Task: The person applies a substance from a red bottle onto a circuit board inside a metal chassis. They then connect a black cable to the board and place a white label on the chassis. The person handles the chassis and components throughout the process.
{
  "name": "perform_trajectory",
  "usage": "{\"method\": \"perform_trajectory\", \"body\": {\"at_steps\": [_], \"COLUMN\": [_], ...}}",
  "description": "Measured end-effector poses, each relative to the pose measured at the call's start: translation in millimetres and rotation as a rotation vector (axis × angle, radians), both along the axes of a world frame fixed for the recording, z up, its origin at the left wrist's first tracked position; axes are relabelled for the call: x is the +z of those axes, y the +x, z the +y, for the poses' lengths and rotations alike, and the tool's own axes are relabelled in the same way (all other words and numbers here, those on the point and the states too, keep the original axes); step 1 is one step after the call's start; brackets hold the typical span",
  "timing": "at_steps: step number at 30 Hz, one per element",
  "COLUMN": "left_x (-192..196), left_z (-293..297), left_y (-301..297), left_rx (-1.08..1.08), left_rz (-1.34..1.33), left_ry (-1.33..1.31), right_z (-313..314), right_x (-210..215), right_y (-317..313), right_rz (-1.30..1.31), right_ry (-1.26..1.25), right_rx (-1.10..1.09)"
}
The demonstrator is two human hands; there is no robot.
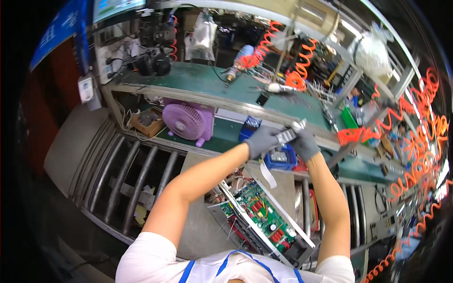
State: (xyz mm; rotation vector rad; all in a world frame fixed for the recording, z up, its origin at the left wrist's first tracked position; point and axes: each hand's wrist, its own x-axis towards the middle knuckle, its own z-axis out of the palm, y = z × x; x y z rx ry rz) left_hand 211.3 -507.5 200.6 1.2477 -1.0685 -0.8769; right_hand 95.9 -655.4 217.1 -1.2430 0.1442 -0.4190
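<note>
Both my hands wear grey gloves and meet over the parts bins at the bench's front edge. My left hand (262, 141) is closed on the left end of a small grey piece with a row of pale spots (285, 136). From the other side my right hand (306, 144) grips the same piece; its exact kind is too small to tell. Just below is a blue bin (281, 165) of small silvery parts, partly covered by my hands. Nearer to me, an open-topped electronic unit with a green circuit board (259, 207) lies at a slant between my forearms.
A curled white paper strip (268, 175) hangs by the blue bin. Another blue bin (250, 125) and a purple fan (185, 121) stand on the lower shelf. Metal rollers (137, 188) run at left. Orange coiled hoses (302, 66) and a power screwdriver (231, 73) are above the green bench.
</note>
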Motion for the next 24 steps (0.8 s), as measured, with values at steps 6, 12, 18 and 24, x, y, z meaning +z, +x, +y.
{"method": "perform_trajectory", "body": {"at_steps": [6, 12, 18, 24], "left_x": [-28.2, -61.7, -87.6, -64.8], "left_z": [-5.5, -23.0, -60.8, -64.1], "left_y": [38.0, 83.3, 143.1, 151.5], "left_rx": [0.016, 0.194, 0.346, 0.441], "left_rz": [0.045, 0.104, -0.158, -0.314], "left_ry": [0.063, 0.061, 0.042, 0.160], "right_z": [14.8, 13.1, 9.7, -9.3], "right_x": [-26.1, -60.9, -70.5, -85.8], "right_y": [28.1, 85.0, 145.2, 169.1], "right_rz": [0.273, 0.249, 0.254, 0.205], "right_ry": [-0.119, 0.038, 0.115, 0.097], "right_rx": [-0.253, -0.411, -0.523, -0.577]}}
